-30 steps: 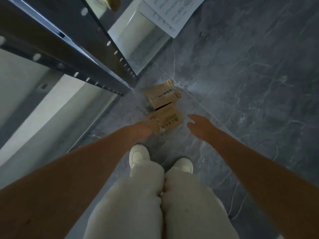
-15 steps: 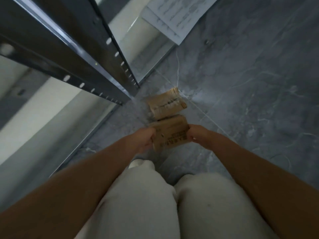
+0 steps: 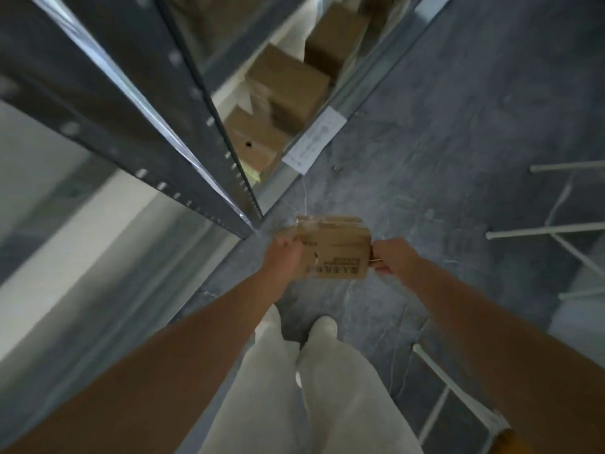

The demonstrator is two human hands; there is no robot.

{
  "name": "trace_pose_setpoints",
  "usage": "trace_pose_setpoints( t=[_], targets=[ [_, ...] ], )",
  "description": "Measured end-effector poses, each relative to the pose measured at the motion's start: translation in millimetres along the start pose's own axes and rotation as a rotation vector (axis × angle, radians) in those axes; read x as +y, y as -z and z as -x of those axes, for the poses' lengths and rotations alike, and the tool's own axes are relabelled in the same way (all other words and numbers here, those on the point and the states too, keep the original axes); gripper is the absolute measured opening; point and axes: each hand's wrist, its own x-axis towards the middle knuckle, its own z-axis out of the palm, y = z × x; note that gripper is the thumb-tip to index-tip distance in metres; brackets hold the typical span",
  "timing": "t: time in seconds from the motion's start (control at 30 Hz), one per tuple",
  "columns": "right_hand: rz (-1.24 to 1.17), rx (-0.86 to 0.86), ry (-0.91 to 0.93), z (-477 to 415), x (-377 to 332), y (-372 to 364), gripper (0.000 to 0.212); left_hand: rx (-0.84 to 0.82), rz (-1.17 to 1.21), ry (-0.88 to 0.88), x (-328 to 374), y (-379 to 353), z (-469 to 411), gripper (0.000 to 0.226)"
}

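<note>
The fingers (image 3: 289,245) of our left hand (image 3: 282,262) curl round the left end of the cardboard box (image 3: 334,253). Our right hand (image 3: 391,257) pinches the right end, so the box is clamped between the two at mid-frame. A second ago it lay on the grey floor (image 3: 458,132), with our left hand only touching it and our right hand open beside it. Now it hangs clear of the floor above our shoes (image 3: 324,324), so we judge the pick-up done and the carrying next. Its long axis runs left to right across the frame, hand to hand, and its printed face is turned up towards us. Further out, the metal rack (image 3: 209,126) with its shelf boxes (image 3: 288,80) fills the upper left.
</note>
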Motion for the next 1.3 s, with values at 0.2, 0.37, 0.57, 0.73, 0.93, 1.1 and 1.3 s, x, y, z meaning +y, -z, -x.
trace_pose_setpoints(
  t=[0.2, 0.37, 0.57, 0.73, 0.93, 1.1, 1.3],
  targets=[
    [0.033, 0.045, 0.186, 107.6, -33.3, 42.3, 0.084, 0.094, 0.274, -0.097, 43.7, 39.0, 94.5, 0.036],
    [0.018, -0.080, 0.309, 154.4, -31.3, 52.0, 0.059, 0.225, 0.161, -0.291, 60.6, 61.1, 163.3, 0.052],
    [-0.218, -0.296, 0.522, 201.3, -20.7, 56.7, 0.023, 0.455, 0.237, -0.374, 22.3, 60.6, 226.3, 0.051],
    [-0.007, -0.444, 0.752, 222.6, 4.1, 77.3, 0.032, 0.568, 0.218, -0.405, -9.6, 47.2, 273.5, 0.052],
    [0.073, -0.432, 0.852, 254.5, -10.6, 90.6, 0.022, 0.596, 0.473, -0.418, -33.3, 41.5, 315.0, 0.036],
    [0.122, -0.434, 0.950, 309.0, -17.9, 61.5, 0.033, 0.572, 0.885, -0.394, -54.4, 60.7, 349.6, 0.036],
    [0.081, -0.517, 1.055, 375.5, -33.2, 3.8, 0.035, 0.812, 0.904, -0.551, -81.2, 127.0, 392.4, 0.028]
  ],
)
